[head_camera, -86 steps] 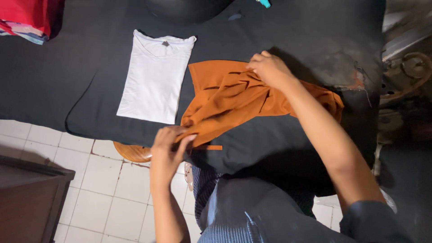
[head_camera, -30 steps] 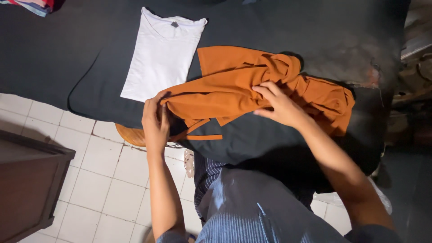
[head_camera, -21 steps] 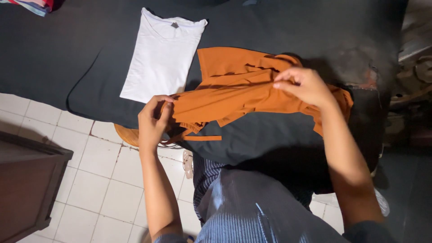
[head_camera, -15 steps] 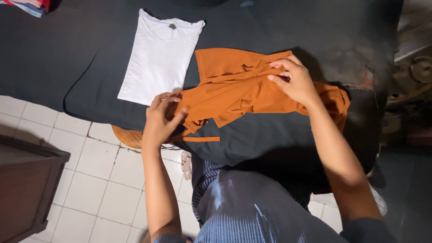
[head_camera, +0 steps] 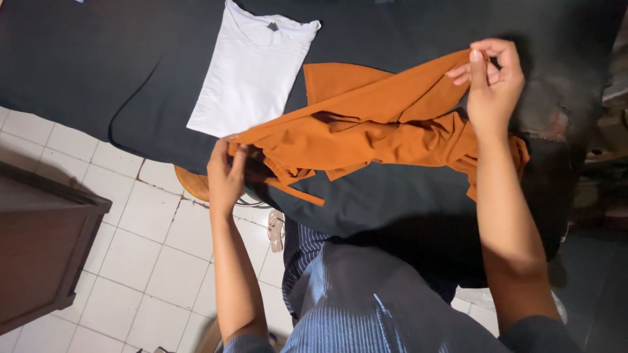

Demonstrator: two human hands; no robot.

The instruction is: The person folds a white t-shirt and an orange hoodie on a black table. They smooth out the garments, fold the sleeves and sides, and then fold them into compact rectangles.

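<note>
Two bare hands stretch an orange garment [head_camera: 373, 127] across the middle of the head view, above a table covered in black cloth [head_camera: 131, 59]. Half a second ago the cloth lay bunched between hands set closer together; now the right hand [head_camera: 494, 82] has swung out to the upper right of the frame and lifted its corner, while the left hand [head_camera: 226, 173] has drawn the opposite edge toward the lower left, so the fabric is pulled into a long taut band with loose folds hanging under it. That reads as the garment being opened out and straightened. Both hands are closed on it: the right pinches the upper corner between thumb and fingers, the left clamps the lower edge in curled fingers. At upper centre a white T-shirt [head_camera: 255, 68] lies neatly folded on the black cloth, just beside the orange fabric's far edge. No container shows in this view; a dark wooden cabinet [head_camera: 39, 248] stands at lower left on white floor tiles [head_camera: 157, 261].
</note>
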